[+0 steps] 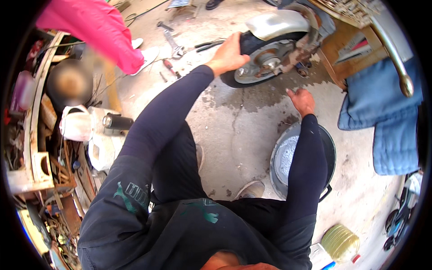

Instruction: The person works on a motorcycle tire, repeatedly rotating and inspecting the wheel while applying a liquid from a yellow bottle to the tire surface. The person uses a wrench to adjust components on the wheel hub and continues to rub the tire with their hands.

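Observation:
My left hand (227, 56) is at the left side of a motorcycle wheel's black tyre (245, 82), its thumb across the sidewall and its other fingers along the tread. A silver mudguard (281, 24) covers the top of the wheel, and the hub (270, 62) looks rusty and dirty. Away from the wheel, my right hand (301, 100) is closed with the thumb sticking out; whatever its curled fingers may hold is hidden. Below that hand and forearm stands a dark bucket (330, 150) with foamy water (285, 155) in it.
Wrenches (173, 45) and a red-handled screwdriver (169, 66) lie on the wet-stained concrete. A person in pink trousers (101, 29) stands at the far left. Cluttered shelving (33, 117) and a white jug (101, 148) line the left. A yellowish bottle (340, 243) lies near right; blue cloth (373, 99) hangs at right.

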Demonstrator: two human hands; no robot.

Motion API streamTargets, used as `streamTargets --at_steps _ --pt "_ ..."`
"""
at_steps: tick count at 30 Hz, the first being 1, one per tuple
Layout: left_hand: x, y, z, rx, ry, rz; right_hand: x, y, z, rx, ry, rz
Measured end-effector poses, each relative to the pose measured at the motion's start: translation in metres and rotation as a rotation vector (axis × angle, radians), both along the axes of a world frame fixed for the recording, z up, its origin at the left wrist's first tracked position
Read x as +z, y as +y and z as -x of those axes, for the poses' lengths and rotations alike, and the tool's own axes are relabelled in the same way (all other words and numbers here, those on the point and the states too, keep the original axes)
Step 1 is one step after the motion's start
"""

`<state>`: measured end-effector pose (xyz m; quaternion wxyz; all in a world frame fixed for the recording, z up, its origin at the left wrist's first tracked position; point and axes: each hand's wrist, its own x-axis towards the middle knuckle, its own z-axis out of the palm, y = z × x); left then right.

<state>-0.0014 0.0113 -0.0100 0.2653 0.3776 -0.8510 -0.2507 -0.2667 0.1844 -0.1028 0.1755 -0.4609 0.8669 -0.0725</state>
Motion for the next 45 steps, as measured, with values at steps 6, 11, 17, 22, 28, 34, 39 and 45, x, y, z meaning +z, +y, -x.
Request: streamTargets --at_steps 6,11,17,22,28,34,39,45 --pt "0.009 0.003 0.001 -0.024 -0.005 -0.111 0.015 -0.001 -0.006 -0.137 0.064 0.113" --pt "0.01 -0.006 -0.003 -0.15 0.24 -0.388 0.021 0.001 -0.007 -0.18 0.033 0.132" --pt "0.012 -0.004 -0.004 -0.09 0.441 -0.685 0.026 -0.005 -0.002 -0.207 -0.073 0.172" --pt "0.017 -0.002 -0.003 -0.116 0.459 -0.749 0.036 -0.007 -0.009 -0.187 -0.099 0.155" --pt "0.013 -0.006 -0.012 -0.128 0.347 -0.644 0.036 -0.005 -0.017 -0.141 -0.057 0.051" --pt "0.015 -0.007 -0.007 -0.187 0.19 -0.449 0.017 -0.001 -0.004 -0.092 -0.031 0.051" --pt "0.005 -0.01 0.002 -0.082 0.015 -0.012 -0.014 0.014 0.0 -0.039 -0.194 0.018" --pt "-0.006 -0.019 0.01 -0.169 0.023 0.009 -0.086 -0.025 -0.017 -0.538 -0.243 -0.13"
